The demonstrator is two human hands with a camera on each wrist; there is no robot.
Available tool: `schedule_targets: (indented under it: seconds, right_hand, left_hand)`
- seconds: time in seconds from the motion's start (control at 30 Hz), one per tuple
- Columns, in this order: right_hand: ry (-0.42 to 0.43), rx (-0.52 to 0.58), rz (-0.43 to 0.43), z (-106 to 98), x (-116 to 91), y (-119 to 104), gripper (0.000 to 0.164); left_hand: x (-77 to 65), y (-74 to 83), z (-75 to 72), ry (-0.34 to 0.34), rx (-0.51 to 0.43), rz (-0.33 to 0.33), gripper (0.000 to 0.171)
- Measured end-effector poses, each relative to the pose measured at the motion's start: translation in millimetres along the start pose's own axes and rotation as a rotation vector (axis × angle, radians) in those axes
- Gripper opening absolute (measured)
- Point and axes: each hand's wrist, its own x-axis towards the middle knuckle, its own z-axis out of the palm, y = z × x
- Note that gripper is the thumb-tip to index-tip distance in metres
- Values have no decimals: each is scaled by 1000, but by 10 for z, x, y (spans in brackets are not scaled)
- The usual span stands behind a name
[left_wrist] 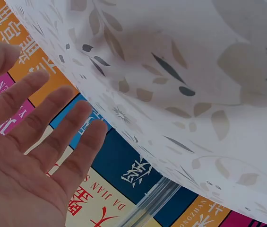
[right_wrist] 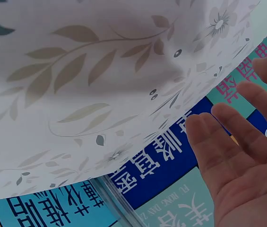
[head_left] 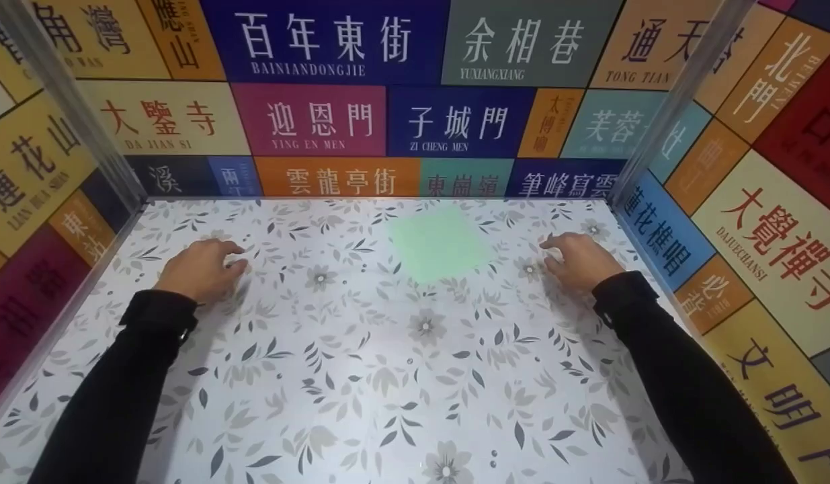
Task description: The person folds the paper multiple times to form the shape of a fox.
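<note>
A pale green square of paper (head_left: 441, 245) lies flat on the flowered white table surface (head_left: 361, 302), right of centre near the back edge. To its left, my left hand (head_left: 201, 269) hovers close over the table with relaxed fingers and holds nothing. My right hand (head_left: 576, 261) is just right of the paper, apart from it, with its fingers pointing inward. In the left wrist view the left hand (left_wrist: 34, 142) shows a bare palm and spread fingers. The right wrist view shows the right hand (right_wrist: 242, 151) likewise holding nothing, with a corner of the green paper (right_wrist: 265, 16) at the top right.
Panels printed with large characters stand behind the table, such as a dark blue one (head_left: 327, 40), and on both sides. Clear strips run up the back left corner (head_left: 85, 101) and back right corner (head_left: 677, 101). Black sleeves (head_left: 99, 396) cover both arms.
</note>
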Motion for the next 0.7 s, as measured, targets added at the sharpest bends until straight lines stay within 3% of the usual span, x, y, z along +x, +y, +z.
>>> schedule_targets:
  seconds: [0.17,0.7]
  right_hand:
    - [-24,-5,-14,-21,39,-68,44]
    - [37,-9,-209,87,306,-526,36]
  left_hand:
    - [-2,2,-3,6,1,2,50]
    - [-1,148,-7,3,-21,11,49]
